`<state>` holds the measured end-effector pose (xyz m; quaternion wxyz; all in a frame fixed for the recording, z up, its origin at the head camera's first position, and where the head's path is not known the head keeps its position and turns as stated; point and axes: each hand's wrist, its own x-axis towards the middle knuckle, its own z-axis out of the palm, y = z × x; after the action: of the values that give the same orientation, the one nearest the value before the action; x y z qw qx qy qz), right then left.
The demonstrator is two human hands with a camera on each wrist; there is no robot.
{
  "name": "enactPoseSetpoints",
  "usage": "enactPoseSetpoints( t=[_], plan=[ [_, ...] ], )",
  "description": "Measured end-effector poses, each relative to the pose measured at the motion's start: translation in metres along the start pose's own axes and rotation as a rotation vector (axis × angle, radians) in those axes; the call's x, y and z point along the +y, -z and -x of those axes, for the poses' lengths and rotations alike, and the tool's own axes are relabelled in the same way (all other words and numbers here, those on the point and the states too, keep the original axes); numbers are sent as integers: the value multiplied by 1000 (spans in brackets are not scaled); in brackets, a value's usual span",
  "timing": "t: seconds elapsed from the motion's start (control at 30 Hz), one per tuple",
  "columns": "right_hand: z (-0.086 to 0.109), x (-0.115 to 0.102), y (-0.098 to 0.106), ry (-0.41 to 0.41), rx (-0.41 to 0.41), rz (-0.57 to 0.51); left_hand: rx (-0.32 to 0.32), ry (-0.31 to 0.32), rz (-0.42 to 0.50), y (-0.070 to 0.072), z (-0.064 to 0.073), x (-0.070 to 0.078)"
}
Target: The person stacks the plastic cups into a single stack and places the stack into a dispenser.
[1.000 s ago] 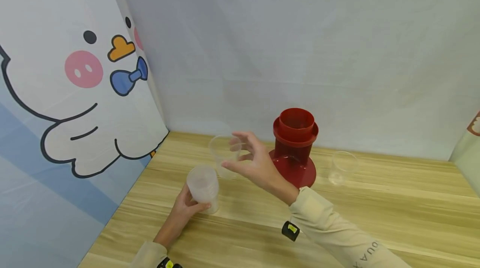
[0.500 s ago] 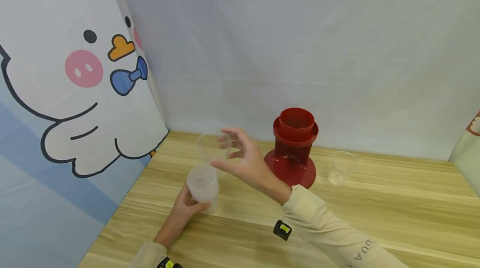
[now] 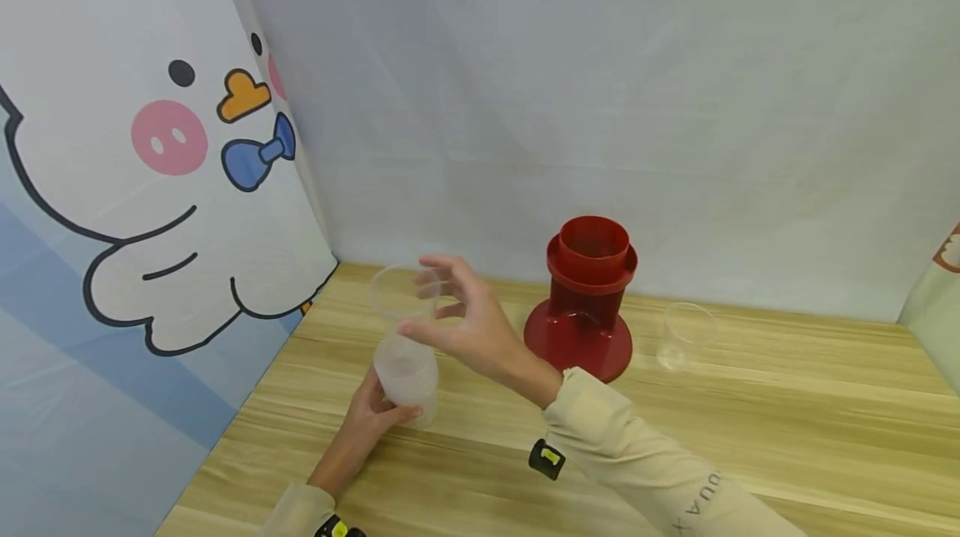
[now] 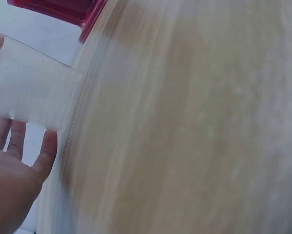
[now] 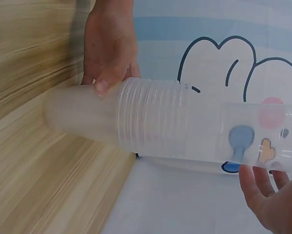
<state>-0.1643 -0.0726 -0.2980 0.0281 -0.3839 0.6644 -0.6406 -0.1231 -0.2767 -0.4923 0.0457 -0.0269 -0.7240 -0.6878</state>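
A stack of nested clear plastic cups (image 3: 408,383) stands on the wooden table, and my left hand (image 3: 367,420) grips it low around its side. In the right wrist view the stacked rims (image 5: 153,117) show as close ridges. Just above the stack, my right hand (image 3: 468,320) holds a single clear plastic cup (image 3: 393,295) between thumb and fingers. That cup's lower end is at the stack's mouth; how far inside it reaches is hard to tell through the clear plastic. The left wrist view shows left fingertips (image 4: 48,146) against the stack's wall.
A red stand (image 3: 588,295) with a round base and a tube-like top is right of my right hand. Farther right, another clear cup (image 3: 678,337) stands upright on the table (image 3: 787,404). A pale cloth wall (image 3: 600,103) rises behind, and a cartoon-printed cloth (image 3: 97,270) borders the left.
My right hand has moved left with the single cup, from beside the stack to over its mouth. The left hand and the stack have stayed in place.
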Motion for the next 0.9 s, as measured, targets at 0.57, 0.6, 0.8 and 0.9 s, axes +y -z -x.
enactPoseSetpoints(
  t=[0.57, 0.6, 0.8, 0.9],
  plan=[
    [-1, 12, -10, -49, -51, 56, -17, -10, -2, 0, 0, 1],
    [-1, 18, -10, -50, -55, 61, -15, -8, -4, 0, 0, 1],
    [-1, 53, -13, -64, -64, 94, -9, 4, -6, 0, 0, 1],
    [1, 56, -14, -72, -66, 107, -10, 9, 0, 0, 0, 1]
  ],
)
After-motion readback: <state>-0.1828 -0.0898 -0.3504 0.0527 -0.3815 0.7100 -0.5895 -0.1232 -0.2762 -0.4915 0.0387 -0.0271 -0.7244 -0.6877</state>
